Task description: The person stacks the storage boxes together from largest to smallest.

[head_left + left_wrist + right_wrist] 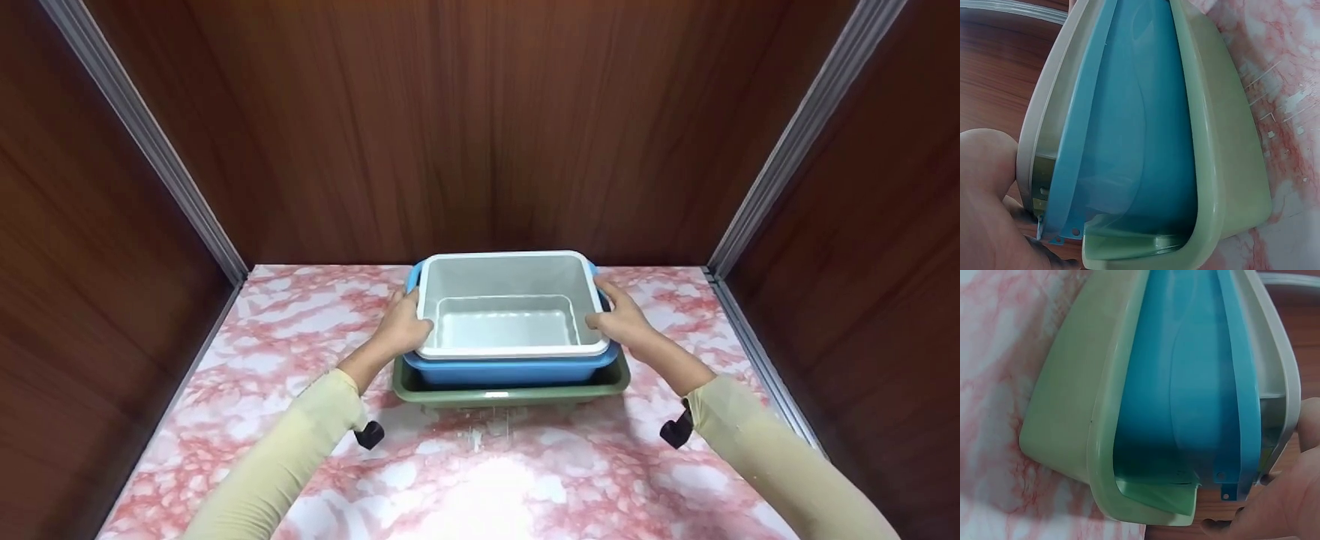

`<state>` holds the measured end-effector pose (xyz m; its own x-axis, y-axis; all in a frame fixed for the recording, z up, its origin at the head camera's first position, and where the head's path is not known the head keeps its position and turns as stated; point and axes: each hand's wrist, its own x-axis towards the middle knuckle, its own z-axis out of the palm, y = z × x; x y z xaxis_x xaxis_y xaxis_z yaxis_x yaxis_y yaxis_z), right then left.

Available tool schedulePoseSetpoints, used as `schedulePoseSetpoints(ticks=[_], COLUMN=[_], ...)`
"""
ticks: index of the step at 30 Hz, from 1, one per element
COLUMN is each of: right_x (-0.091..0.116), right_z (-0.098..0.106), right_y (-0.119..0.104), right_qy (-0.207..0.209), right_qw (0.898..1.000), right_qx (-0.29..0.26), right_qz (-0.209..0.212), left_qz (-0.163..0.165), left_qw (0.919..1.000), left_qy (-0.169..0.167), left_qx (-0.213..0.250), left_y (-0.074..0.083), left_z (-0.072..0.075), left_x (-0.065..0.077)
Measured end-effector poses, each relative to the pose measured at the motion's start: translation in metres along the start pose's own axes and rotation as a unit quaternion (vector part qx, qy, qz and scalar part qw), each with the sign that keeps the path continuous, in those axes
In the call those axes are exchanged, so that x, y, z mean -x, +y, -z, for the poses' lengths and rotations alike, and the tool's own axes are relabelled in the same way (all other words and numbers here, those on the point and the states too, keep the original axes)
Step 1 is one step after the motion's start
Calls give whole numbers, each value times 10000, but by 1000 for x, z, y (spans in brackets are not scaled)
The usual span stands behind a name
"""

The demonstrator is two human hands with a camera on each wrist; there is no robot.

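Three rectangular plastic basins are nested: a white-grey basin [504,322] on top, a blue basin [510,371] around it, and a larger green basin [517,397] outermost, standing on the table. My left hand [401,322] grips the white-grey basin's left end, thumb over the rim and fingers below it. At the opposite end my right hand [622,319] holds the same rim, thumb inside. In both wrist views the lower fingers reach down beside the blue rim [1069,169], partly hidden. Wide gaps show between the blue rim and the green rim [1103,422].
The table [315,465] has a pink-and-white marbled top with a bright glare near the front. Brown wood panels [487,135] rise behind and at both sides, joined by grey metal corner posts [172,165]. Dark wrist mounts [369,435] hang below the forearms.
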<state>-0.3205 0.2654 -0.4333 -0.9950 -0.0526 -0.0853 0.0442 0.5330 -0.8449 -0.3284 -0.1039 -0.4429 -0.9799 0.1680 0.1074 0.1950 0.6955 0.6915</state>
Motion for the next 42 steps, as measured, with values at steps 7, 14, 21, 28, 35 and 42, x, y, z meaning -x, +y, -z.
schedulePoseSetpoints(ticks=[7,14,21,28,35,42], right_x=[-2,-3,-2,0,5,6], right_z=[-3,-5,-7,-13,-14,-15], right_y=[4,5,6,9,8,10], right_qy=[-7,-31,8,88,267,426], right_qw=[9999,10000,9999,9998,9986,9927], right_qx=[-107,-53,-124,11,325,900], right_qz=[-15,-62,59,167,308,684], left_qz=[33,124,91,392,466,385], left_qw=[10000,9999,9999,9989,9983,9991], left_qy=[0,-17,15,-120,-123,-103], left_qx=[-75,-23,43,247,312,151], left_y=[-2,-2,-2,-3,-5,-11], left_z=[-2,-3,-4,-7,-10,-5], left_x=[1,2,3,6,6,5])
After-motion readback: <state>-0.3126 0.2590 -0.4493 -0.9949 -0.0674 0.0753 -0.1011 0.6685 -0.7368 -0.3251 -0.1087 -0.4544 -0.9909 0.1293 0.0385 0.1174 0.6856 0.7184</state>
